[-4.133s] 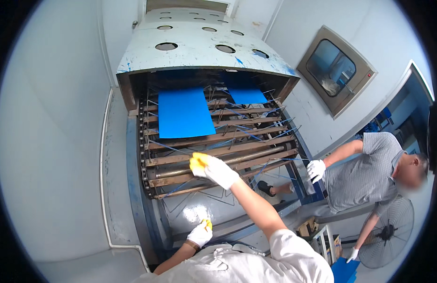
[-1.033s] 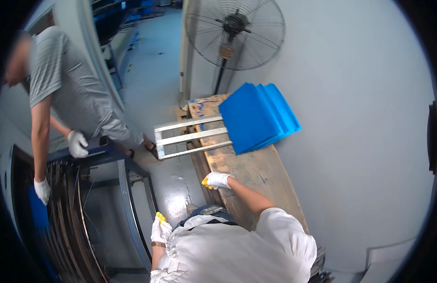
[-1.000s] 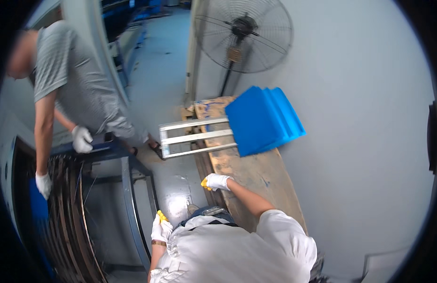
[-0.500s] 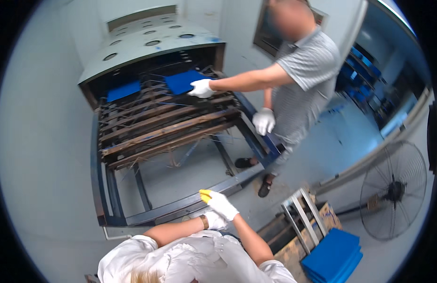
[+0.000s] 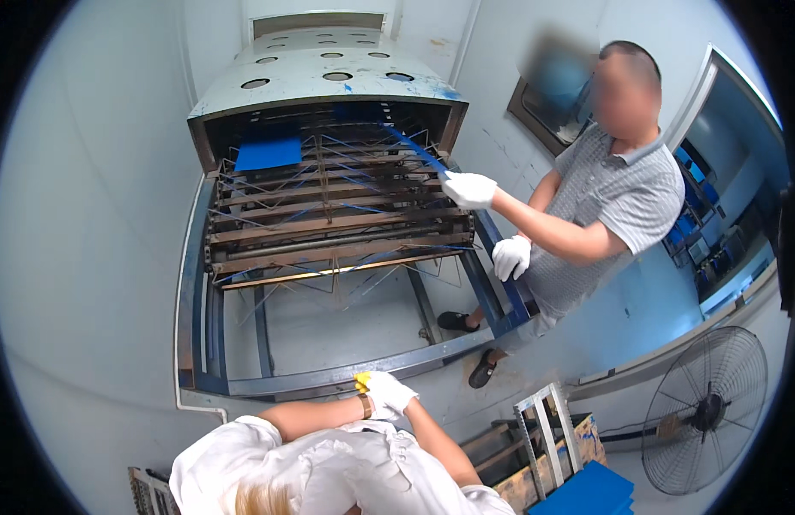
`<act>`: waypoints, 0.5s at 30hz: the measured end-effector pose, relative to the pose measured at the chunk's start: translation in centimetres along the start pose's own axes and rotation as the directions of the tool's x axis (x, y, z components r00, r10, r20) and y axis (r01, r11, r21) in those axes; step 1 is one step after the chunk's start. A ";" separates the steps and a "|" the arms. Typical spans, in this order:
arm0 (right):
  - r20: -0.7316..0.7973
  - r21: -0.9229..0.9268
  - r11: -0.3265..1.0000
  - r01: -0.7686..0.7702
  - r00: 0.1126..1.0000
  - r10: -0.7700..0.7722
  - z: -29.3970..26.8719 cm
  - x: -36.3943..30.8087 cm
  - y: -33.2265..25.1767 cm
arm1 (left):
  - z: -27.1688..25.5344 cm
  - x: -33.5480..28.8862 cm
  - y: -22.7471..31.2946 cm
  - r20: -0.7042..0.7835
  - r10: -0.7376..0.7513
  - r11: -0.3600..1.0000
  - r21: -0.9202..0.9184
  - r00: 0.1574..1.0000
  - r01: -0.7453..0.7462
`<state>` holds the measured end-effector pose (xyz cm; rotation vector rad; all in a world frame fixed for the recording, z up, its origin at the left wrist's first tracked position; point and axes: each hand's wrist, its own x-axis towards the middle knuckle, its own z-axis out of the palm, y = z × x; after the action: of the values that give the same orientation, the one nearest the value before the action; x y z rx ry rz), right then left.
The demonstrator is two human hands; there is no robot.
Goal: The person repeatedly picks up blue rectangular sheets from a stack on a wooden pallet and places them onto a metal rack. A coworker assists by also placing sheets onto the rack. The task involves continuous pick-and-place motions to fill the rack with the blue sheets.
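My right hand (image 5: pixel 390 393), in a white glove with yellow fingertips, lies across my left hand (image 5: pixel 377 413) at the front of the machine frame (image 5: pixel 320 378). Its yellow fingertips are apart and it holds nothing I can see. White glove fabric and a wristwatch (image 5: pixel 365 405) show on my left side, but the right hand covers the left fingers. Across the frame, a co-worker's gloved hand (image 5: pixel 470 190) grips a thin blue sheet (image 5: pixel 414 148), seen nearly edge-on. A flat blue sheet (image 5: pixel 269 154) lies on the wire racks at the machine's opening.
The co-worker's other gloved hand (image 5: pixel 511 257) rests at the frame's right side. Lower right are a stack of blue sheets (image 5: pixel 586 493), a metal rack piece (image 5: pixel 545 438) and a wire-caged fan (image 5: pixel 708 412). A white hooded machine (image 5: pixel 329 94) stands behind the brown slats (image 5: pixel 346 225).
My right hand has drawn back over my left. The co-worker's blue sheet, flat on the racks before, is now tilted up in their hand. My view has shifted upward and left.
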<state>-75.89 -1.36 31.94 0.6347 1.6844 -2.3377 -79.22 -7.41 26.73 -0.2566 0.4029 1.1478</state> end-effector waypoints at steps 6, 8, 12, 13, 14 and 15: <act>-0.026 -0.068 0.995 0.077 0.997 -0.079 0.6 0.7 -1.1 | 0.8 -0.4 1.3 -0.029 -0.002 0.999 0.044 1.000 0.003; -0.010 -0.182 0.966 0.185 0.982 -0.190 0.6 0.9 -1.0 | 0.8 -0.6 1.6 -0.034 -0.004 0.999 0.046 0.999 0.006; -0.031 -0.266 0.962 0.056 0.997 -0.067 0.7 2.0 -1.6 | 0.7 -1.0 2.5 -0.045 -0.012 0.998 0.056 0.999 0.014; -0.039 -0.339 0.940 0.041 0.998 -0.058 0.5 2.3 -1.4 | 0.7 -1.2 2.4 -0.045 -0.012 0.998 0.053 0.999 0.014; -0.046 -0.410 0.912 0.026 0.998 -0.049 0.4 2.5 -1.2 | 0.7 -1.2 2.5 -0.045 -0.015 0.998 0.053 0.999 0.017; -0.045 -0.421 0.906 0.044 0.997 -0.070 0.3 2.6 -0.9 | 0.8 -1.2 2.7 -0.047 -0.016 0.998 0.056 0.999 0.018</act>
<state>-78.63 -1.08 31.64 0.5764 2.1674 -1.9045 -82.01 -7.08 27.97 -0.2376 0.4727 1.1136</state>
